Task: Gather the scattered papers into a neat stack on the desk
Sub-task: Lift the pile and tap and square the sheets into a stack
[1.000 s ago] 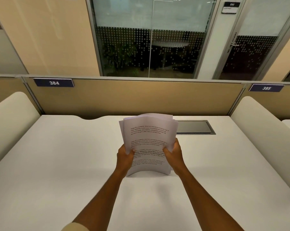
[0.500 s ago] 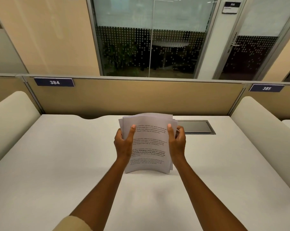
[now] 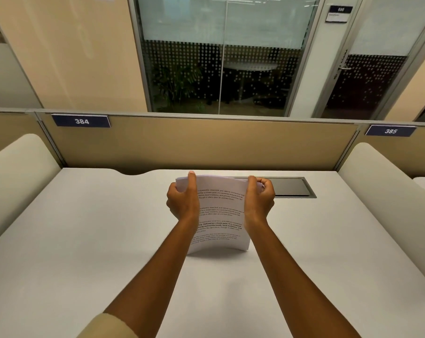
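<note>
Over the last second the grip on the papers (image 3: pixel 220 215) has been shifted upward: the sheets were pinched near their lower half, and they are now held at the top corners, while the bundle has stayed upright on its bottom edge on the desk (image 3: pixel 84 240). This is judged to be the squaring step, with all sheets apparently already gathered and only the tapping and laying flat left to be done. Taken from the left, a rounded cream divider (image 3: pixel 16 176) is seen bounding the desk, with a wide bare stretch of white surface between it and the papers, so ample room is offered there. The left hand (image 3: pixel 183 203) is closed round the left top corner, thumb raised along the sheet edge. The papers are bowed slightly outward in the middle, and their top edges are fanned a little at the left, so alignment is not yet complete. The right hand (image 3: pixel 259 201) is curled over the right top corner, fingers folded behind. Just behind it a dark recessed cable hatch (image 3: pixel 292 187) is set in the desk, its lip best avoided when the stack is laid down. Further right, open surface is again left before the second divider (image 3: pixel 387 191).
</note>
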A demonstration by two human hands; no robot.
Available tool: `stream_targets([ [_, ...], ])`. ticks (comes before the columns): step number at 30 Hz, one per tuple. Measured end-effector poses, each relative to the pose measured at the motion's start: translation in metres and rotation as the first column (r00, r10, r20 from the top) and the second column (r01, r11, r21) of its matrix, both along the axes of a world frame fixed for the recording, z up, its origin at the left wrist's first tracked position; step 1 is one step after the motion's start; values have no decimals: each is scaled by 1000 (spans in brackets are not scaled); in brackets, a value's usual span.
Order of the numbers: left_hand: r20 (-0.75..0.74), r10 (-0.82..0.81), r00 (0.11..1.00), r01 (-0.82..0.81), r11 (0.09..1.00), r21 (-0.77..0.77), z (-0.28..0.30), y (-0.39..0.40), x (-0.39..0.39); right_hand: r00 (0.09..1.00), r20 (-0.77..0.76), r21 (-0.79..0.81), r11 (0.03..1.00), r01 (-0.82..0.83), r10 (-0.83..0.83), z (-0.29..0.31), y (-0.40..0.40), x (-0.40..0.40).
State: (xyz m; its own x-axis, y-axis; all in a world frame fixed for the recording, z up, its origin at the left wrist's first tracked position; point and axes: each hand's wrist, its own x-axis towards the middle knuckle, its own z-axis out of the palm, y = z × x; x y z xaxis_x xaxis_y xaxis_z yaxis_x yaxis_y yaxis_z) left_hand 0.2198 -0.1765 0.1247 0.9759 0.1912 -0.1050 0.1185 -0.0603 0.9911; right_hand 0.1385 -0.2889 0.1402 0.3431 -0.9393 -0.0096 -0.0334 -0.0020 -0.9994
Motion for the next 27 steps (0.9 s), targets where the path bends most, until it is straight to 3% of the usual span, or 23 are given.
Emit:
stream_targets([
  [5,-7,-3,1000,3,1000,8,3,-2,3,999,-13,-78,996,-34,33,-2,-2,-3],
  [17,-75,-76,994,76,997,-2,4,-2,3,991,-54,-10,992,-124,123,-5,0,-3],
  [22,70,-245,967,245,970,9,-17,12,-11,956,-80,-45,957,-285,281,-20,-6,-9],
  [27,56,-403,914,396,913,98,-72,34,-23,910,-181,-79,917,-390,372,-70,-10,-27],
])
